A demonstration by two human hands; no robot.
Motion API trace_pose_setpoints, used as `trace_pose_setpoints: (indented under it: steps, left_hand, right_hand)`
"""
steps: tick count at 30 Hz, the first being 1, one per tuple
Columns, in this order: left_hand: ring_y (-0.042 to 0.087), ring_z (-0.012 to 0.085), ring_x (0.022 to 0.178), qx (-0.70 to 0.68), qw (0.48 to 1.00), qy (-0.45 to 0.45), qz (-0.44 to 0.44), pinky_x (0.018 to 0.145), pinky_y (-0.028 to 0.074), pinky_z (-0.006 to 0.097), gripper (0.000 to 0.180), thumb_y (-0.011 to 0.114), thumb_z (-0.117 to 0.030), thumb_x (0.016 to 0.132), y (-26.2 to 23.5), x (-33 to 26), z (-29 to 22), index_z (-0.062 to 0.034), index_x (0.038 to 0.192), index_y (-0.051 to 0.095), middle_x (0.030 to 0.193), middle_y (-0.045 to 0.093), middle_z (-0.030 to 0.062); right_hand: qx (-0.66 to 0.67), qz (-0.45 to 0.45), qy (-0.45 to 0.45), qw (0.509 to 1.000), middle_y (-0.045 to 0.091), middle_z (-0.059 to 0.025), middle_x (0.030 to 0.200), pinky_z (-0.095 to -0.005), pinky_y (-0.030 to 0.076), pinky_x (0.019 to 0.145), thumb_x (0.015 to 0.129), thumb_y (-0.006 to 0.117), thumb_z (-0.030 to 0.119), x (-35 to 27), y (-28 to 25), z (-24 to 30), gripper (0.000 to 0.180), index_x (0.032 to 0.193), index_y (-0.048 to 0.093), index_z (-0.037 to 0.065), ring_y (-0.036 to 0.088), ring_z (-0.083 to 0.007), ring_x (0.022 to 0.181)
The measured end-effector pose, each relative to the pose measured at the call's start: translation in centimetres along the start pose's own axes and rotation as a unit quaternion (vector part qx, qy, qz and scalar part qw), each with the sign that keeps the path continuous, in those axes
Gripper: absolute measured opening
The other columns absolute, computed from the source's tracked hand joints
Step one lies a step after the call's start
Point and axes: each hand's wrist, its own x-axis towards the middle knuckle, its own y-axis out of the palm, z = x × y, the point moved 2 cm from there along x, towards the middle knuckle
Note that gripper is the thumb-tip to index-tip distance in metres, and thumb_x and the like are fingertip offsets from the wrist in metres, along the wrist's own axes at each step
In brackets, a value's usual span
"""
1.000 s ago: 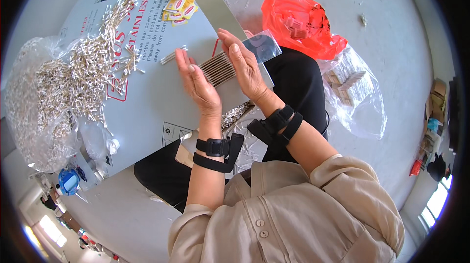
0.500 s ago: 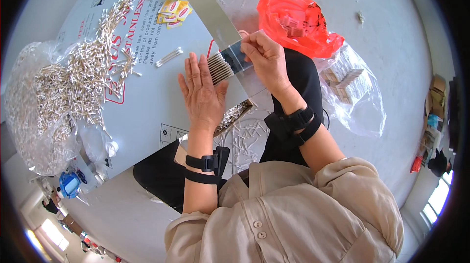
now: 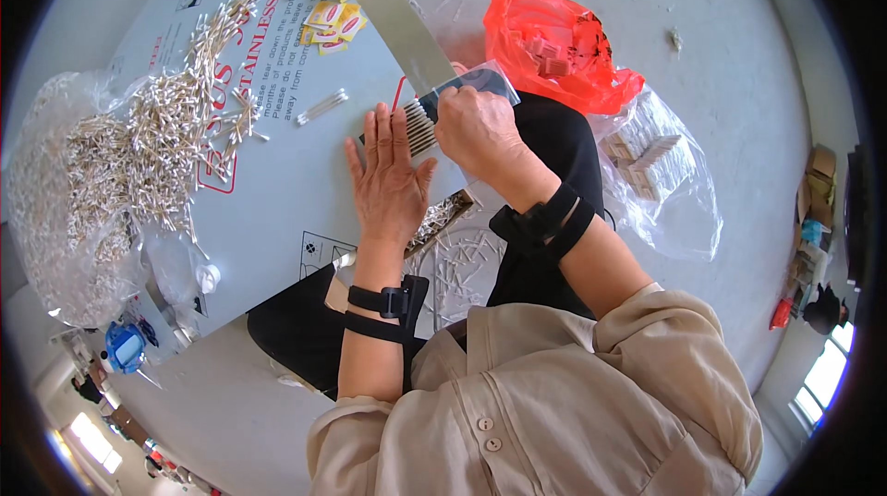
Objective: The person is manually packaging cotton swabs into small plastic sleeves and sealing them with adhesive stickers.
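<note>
Head view: left hand [image 3: 386, 189] lies flat, fingers extended and gripping nothing, apparently steadying the swab row [image 3: 421, 131] on the table [image 3: 268, 196] between both hands; right hand [image 3: 476, 131] curls against the clear film [image 3: 495, 82], its exact hold hidden.

Swab row [image 3: 421, 132] wht/dk stripes; packets [image 3: 326, 15] yel/wht; bag [image 3: 527, 20] red; sheet [image 3: 277, 187] blue-gry, printed red/blk; shirt [image 3: 577, 381] beige.

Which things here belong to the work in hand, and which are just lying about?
In use:
left hand, flat on the row of cotton swabs
right hand, curled over a clear plastic pouch
probably the loose swab heap

Apparently lying about:
yellow packets
red plastic bag
clear bag with white bundles
</note>
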Motion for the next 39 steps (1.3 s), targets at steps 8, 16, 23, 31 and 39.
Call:
trace_pose_setpoints:
  steps: [8, 16, 23, 31, 39]
  left_hand:
    - [0.012, 0.027, 0.149, -0.01, 1.0, 0.011, 0.002, 0.118, 0.006, 0.053, 0.073, 0.035, -0.052, 0.098, 0.0, 0.1, 0.2, -0.0093, 0.154, 0.016, 0.161, 0.016, 0.0099]
    - [0.02, 0.0284, 0.147, -0.04, 0.997, 0.073, 0.004, 0.117, 0.012, 0.054, 0.071, 0.041, -0.05, 0.097, -0.7, 0.4, 0.7, -0.0109, 0.153, 0.022, 0.159, 0.021, 0.0102]
    - [0.02, 0.0274, 0.147, -0.039, 0.993, 0.11, 0.021, 0.118, 0.013, 0.051, 0.071, 0.046, -0.048, 0.095, -1.2, 1.1, 0.8, -0.0111, 0.152, 0.024, 0.159, 0.023, 0.0097]
    - [0.021, 0.0292, 0.146, -0.071, 0.995, 0.067, 0.006, 0.118, 0.016, 0.05, 0.072, 0.056, -0.035, 0.092, -1.2, 1.3, -0.5, -0.0077, 0.151, 0.025, 0.158, 0.023, 0.013]
    - [0.025, 0.0304, 0.144, -0.045, 0.998, 0.04, -0.036, 0.116, 0.019, 0.051, 0.06, 0.049, -0.029, 0.097, 0.1, 2.0, -1.0, -0.0074, 0.149, 0.028, 0.156, 0.026, 0.0137]
  right_hand:
    - [0.006, 0.079, 0.042, 0.996, 0.068, -0.0197, 0.072, -0.0435, 0.055, 0.063, 0.071, 0.061, 0.013, 1.4, 0.2, -0.5, 0.014, 0.07, 0.069, 0.001, 0.069, -0.0349, 0.069]
    - [0.118, -0.021, 0.056, 0.991, 0.065, -0.0228, 0.07, -0.0449, 0.053, 0.066, 0.068, 0.059, 0.012, 0.9, 0.8, -2.0, 0.014, 0.068, 0.066, 0.0, 0.066, -0.0392, 0.069]
    - [0.135, -0.038, 0.033, 0.99, 0.06, -0.0173, 0.063, -0.0429, 0.049, 0.056, 0.066, 0.068, 0.012, 0.8, 1.3, -2.7, 0.014, 0.064, 0.058, 0.002, 0.062, -0.0361, 0.062]
    - [0.134, -0.018, 0.035, 0.99, 0.065, -0.0232, 0.069, -0.0466, 0.053, 0.066, 0.07, 0.061, 0.016, 0.8, 0.7, -2.2, 0.016, 0.068, 0.065, 0.0, 0.065, -0.0403, 0.068]
    - [0.151, -0.034, 0.034, 0.987, 0.061, -0.0164, 0.063, -0.0419, 0.049, 0.057, 0.067, 0.069, 0.012, 0.8, 1.3, -2.9, 0.015, 0.066, 0.059, 0.002, 0.062, -0.0352, 0.062]
